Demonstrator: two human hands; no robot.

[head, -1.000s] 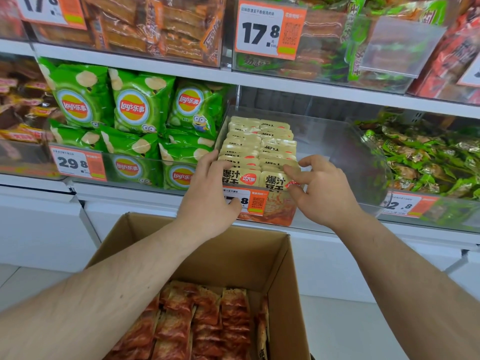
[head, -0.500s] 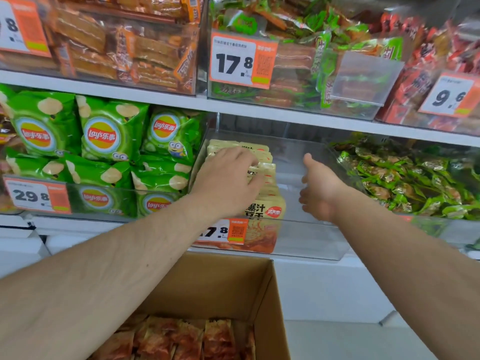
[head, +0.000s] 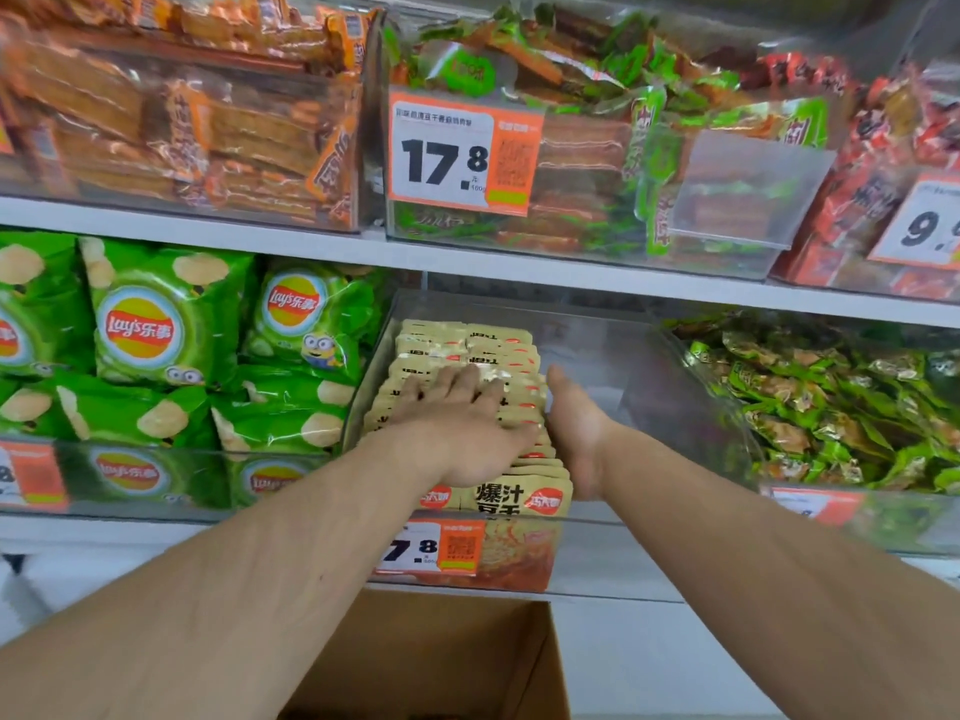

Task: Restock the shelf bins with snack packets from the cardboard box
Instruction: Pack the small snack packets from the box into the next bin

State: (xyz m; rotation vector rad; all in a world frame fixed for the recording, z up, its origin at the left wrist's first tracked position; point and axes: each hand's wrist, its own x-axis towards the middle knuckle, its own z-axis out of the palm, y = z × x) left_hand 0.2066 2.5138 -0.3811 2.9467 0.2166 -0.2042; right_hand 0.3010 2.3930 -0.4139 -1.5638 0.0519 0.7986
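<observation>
Store shelf w/ clear bin (head: 613, 553): left hand (head: 462, 433) flat on beige packets (head: 467, 350), right hand (head: 576, 433) released beside row; squaring stack, next grab more from cardboard box (head: 441, 662).

- Your left hand (head: 462, 433) lies flat on the snack packets (head: 467, 366), which fill the left side of the clear bin (head: 623, 356).
- Your right hand (head: 579, 428) touches their right edge.
- The cardboard box (head: 441, 657) sits below.
- Chip bags (head: 171, 324) lie left of the bin.

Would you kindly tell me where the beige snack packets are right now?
In the head view, the beige snack packets stand in the clear middle bin, on its left side, right of the green Lay's bags, under the left hand.
</observation>
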